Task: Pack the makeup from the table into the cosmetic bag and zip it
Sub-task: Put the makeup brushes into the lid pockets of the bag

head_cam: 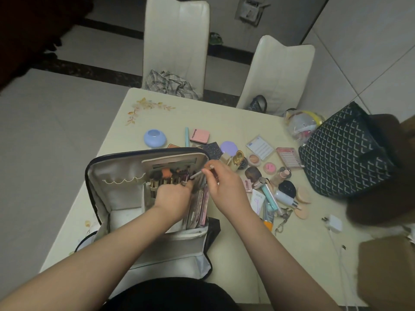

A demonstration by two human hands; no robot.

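Lying open on the table [224, 113], the cosmetic bag [125, 182] has its lid tipped back toward the chairs and its pale lining facing up. A row of makeup brushes [167, 176] stands in the elastic slots along the lid's right half, bristles pointing away from the person; the scalloped pockets to their left look vacant. Flat palettes [198, 205] stand on edge in the base compartment, packed against its right wall.

The left hand [174, 199] reaches into the bag with fingers curled down among the brush handles; whether it grips one I cannot tell. The right hand [221, 178] pinches a slim pale stick [197, 175] between thumb and fingertips at the bag's right edge. Its long axis runs left to right, tilted slightly, with the free end aimed left toward the brushes.

Loose makeup [269, 176] remains heaped on the table just right of the bag: compacts, tubes, sponges, lash cases. A patterned dark tote [343, 153] stands farther right, near a white charger [334, 223].
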